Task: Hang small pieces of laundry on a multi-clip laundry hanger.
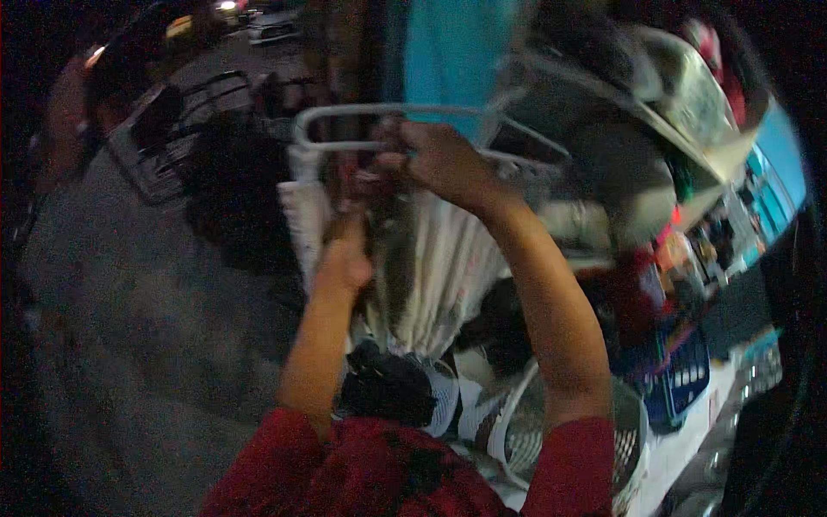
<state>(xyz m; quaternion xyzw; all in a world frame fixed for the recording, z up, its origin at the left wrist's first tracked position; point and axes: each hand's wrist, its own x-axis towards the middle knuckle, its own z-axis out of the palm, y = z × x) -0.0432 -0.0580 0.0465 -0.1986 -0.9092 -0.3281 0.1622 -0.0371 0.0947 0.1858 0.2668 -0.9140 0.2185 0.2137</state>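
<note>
Both of my hands are raised at a white metal rack frame [420, 110] with a rounded top bar. My right hand [429, 155] has its fingers curled near that bar, over a small reddish, blurred item; what its fingers hold is unclear. Lower and to the left, my left hand [349, 249] reaches up beside the same dark and reddish stuff, its fingers blurred. Behind and below the hands hangs pale, ribbed or folded material [446, 271]. A black bundle [387, 388] lies under it, close to my body.
A round white perforated basket [510, 439] stands at my right forearm, with a blue plastic basket [681, 381] farther right. Behind hangs a light blue cloth or panel [455, 58]. Paved ground [161, 336] spreads on the left; a car [274, 27] is far off.
</note>
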